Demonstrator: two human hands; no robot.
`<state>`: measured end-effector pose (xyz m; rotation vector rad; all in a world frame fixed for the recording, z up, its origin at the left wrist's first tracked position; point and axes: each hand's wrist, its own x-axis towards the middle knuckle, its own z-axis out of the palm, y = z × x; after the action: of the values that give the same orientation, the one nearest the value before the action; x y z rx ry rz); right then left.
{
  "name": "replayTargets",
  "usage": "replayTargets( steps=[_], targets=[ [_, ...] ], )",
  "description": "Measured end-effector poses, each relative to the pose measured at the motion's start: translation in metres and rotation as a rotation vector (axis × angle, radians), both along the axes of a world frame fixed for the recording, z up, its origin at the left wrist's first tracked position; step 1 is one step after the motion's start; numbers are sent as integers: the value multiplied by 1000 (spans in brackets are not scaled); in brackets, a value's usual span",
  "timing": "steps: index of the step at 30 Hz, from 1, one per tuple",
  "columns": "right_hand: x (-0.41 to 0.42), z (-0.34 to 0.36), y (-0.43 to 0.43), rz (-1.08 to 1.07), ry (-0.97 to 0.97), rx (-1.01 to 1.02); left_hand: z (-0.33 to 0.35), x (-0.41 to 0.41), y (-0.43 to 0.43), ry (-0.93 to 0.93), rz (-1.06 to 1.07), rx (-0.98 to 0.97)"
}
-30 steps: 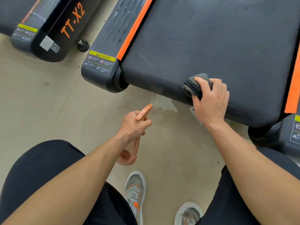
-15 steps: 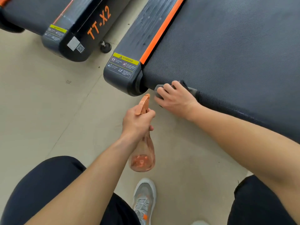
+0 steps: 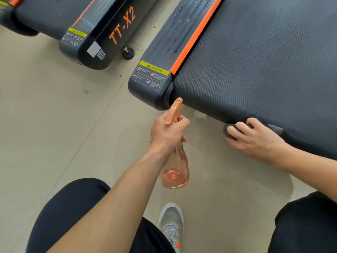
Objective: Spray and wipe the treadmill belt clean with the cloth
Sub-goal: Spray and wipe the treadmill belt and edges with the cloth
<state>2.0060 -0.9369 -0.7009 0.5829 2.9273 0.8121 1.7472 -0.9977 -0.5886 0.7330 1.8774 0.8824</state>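
Note:
The dark grey treadmill belt (image 3: 264, 61) fills the upper right, with an orange stripe (image 3: 197, 35) along its left side. My right hand (image 3: 255, 139) holds a dark grey cloth (image 3: 229, 133) against the belt's rounded rear edge, fingers curved over it, so most of the cloth is hidden. My left hand (image 3: 167, 134) grips the neck of a translucent orange spray bottle (image 3: 175, 172). The bottle hangs over the floor, and its nozzle points up at the belt's rear left corner.
A yellow warning label (image 3: 151, 75) sits on the treadmill's rear left end cap. A second treadmill marked TT-X2 (image 3: 102, 33) stands to the left, with a small wheel (image 3: 127, 52) beside it. Beige floor, my dark trouser legs and a grey shoe (image 3: 171, 223) lie below.
My right hand slid the cloth to the right along the belt's rear edge, away from the left corner. My left hand kept the bottle near that corner.

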Motion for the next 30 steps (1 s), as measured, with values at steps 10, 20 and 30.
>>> replayTargets(
  steps=[10,20,30],
  targets=[
    [-155,-1,54,21,228,7,-9,8,4,-36,18,10],
    [-14,-4,7,-3,172,-11,-10,-7,9,-8,-4,-35],
    [-160,-6,51,-44,312,-24,-11,-6,14,-33,22,18]
  ],
)
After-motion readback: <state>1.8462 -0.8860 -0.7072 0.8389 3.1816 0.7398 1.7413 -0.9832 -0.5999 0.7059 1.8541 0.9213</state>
